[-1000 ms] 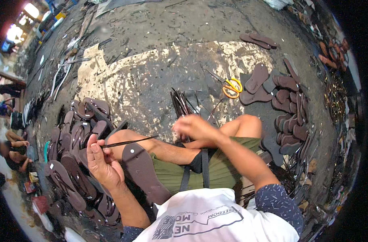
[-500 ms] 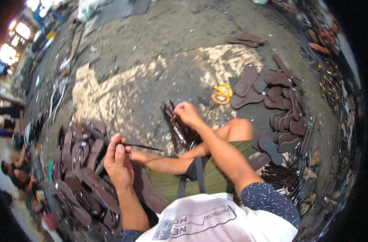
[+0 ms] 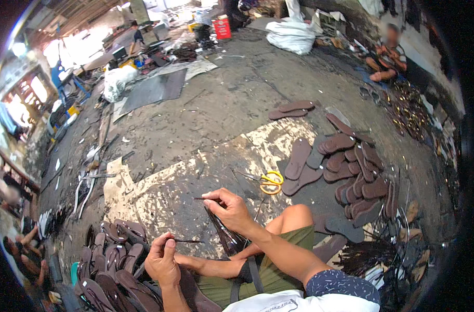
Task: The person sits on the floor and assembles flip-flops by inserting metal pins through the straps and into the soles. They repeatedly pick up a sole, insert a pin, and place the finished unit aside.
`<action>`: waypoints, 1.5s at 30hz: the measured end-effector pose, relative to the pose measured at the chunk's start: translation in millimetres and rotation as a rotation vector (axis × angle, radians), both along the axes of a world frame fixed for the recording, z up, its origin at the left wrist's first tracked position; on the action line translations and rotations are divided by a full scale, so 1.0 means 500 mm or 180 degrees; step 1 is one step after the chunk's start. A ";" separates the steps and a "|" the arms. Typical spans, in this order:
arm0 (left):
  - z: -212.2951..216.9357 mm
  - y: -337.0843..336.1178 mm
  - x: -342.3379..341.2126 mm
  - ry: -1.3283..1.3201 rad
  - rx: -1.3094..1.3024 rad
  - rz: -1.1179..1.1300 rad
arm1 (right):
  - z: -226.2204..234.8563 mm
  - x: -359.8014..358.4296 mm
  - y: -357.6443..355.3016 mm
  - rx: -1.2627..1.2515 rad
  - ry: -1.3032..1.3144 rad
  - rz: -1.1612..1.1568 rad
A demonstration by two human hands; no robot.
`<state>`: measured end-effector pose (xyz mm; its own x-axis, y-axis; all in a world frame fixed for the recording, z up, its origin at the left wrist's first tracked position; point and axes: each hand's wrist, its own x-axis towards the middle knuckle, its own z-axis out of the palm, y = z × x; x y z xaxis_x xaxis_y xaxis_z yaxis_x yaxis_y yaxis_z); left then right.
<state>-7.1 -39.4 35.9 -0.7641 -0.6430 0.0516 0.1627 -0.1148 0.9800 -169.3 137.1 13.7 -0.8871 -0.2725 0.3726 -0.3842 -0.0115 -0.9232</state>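
My left hand (image 3: pixel 163 262) is closed, pinching a thin dark strap (image 3: pixel 189 241) that sticks out to the right between thumb and fingers. Ahead of it and to the right, my right hand (image 3: pixel 231 212) is closed too. Its thumb and fingertips grip another thin dark strap (image 3: pixel 198 198), whose short end points left. Just under the right hand, a bundle of glossy dark straps (image 3: pixel 227 238) rests by my crossed legs. Beside my left hand lies a pile of brown flip-flops (image 3: pixel 112 255) with straps fitted.
Yellow-handled scissors (image 3: pixel 271 183) lie on the worn floor sheet (image 3: pixel 143 179). Brown soles (image 3: pixel 369 156) are heaped at the right, with dark thin strands (image 3: pixel 359 257) nearer me. Two soles (image 3: pixel 293 109) lie farther off. A white sack (image 3: pixel 291 37) and a seated person (image 3: pixel 387 57) are at the back.
My right hand has come up off the strap bundle and now holds a strap. My left hand keeps its strap. The view has tilted up, showing more of the room.
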 end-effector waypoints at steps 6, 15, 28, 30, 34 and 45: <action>0.039 0.016 -0.027 0.0140 -0.0167 -0.0183 | 0.108 0.085 0.002 -0.0474 -0.0344 0.0813; 0.058 0.019 -0.024 0.0573 0.0092 -0.0243 | 0.114 0.136 -0.041 -0.0191 0.0262 0.0619; 0.042 0.015 -0.008 0.0749 0.0174 -0.0248 | 0.131 0.154 -0.079 0.0334 0.0757 0.0819; 0.028 0.002 0.006 0.0645 0.0168 -0.0328 | 0.130 0.155 -0.086 0.0314 0.0791 0.0914; -0.005 -0.008 0.015 0.0442 0.0252 -0.0324 | 0.084 0.150 -0.099 0.0336 0.0311 0.1166; 0.007 -0.055 0.251 -0.2160 -0.3480 -0.0397 | 0.323 0.137 -0.077 -0.2369 -0.0150 0.5432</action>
